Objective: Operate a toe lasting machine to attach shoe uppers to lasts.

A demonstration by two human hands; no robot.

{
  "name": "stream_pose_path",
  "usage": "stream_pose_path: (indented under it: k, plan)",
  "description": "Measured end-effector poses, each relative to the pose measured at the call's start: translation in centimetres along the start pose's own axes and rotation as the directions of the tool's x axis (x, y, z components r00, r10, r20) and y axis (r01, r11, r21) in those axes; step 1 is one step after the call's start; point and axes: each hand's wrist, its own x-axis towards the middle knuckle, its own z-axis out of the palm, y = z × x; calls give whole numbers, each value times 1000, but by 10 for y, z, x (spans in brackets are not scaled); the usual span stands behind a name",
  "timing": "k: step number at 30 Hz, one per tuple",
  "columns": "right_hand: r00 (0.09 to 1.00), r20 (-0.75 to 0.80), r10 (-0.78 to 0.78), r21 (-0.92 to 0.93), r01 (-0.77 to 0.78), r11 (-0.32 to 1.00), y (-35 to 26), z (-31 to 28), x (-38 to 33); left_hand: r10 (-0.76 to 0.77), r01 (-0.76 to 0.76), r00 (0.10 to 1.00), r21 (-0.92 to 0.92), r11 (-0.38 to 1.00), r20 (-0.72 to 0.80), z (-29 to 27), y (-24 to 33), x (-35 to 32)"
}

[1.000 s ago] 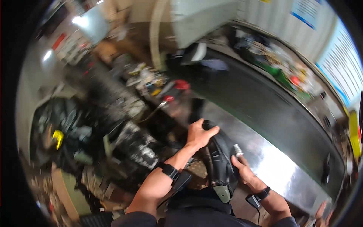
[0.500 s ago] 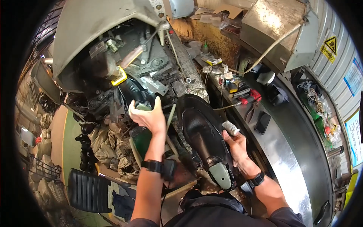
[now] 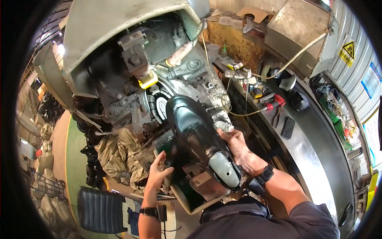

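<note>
A black leather shoe (image 3: 197, 131) on a last with a grey-green heel block hangs in front of me, toe pointing away. My right hand (image 3: 246, 155) is closed along its right side, near the heel, and a crumpled white piece (image 3: 224, 126) shows by the thumb. Lower left of the shoe, my left hand (image 3: 158, 172) has its fingers apart and holds nothing visible. Beyond the toe are the machine's curved pads (image 3: 161, 106) and a yellow-edged clamp block (image 3: 148, 80). I cannot see a second shoe there.
A grey machine hood (image 3: 119, 22) arches over the work area. Along the right runs a metal bench (image 3: 306, 159) with a red-handled tool (image 3: 274, 102) and a black phone (image 3: 287, 127). Tan sacks (image 3: 119, 155) lie at left, near a black chair (image 3: 99, 209).
My left hand has come away from another black shoe at the machine and moved down toward me. That shoe no longer shows there. The shoe in my right hand has shifted left.
</note>
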Motion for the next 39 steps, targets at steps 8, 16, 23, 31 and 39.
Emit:
stream_pose_path:
  k: [8,16,23,31,39]
  plan:
    - [984,157,86,296,-130,946,47,39,42,-170,-2,976,-787,617,-136,101,102,15]
    - [988,116,100,215,-124,969,57,73,72,-307,-4,930,-841,542,-202,85,84,59]
    - [985,129,110,244,-139,960,71,77,118,-260,16,959,-890,456,-116,76,64,97]
    - [981,58,184,262,-193,946,77,83,127,-287,17,951,-911,412,-112,72,61,110]
    - [980,29,198,300,-198,933,76,89,125,-299,-61,935,-916,397,-192,79,38,118]
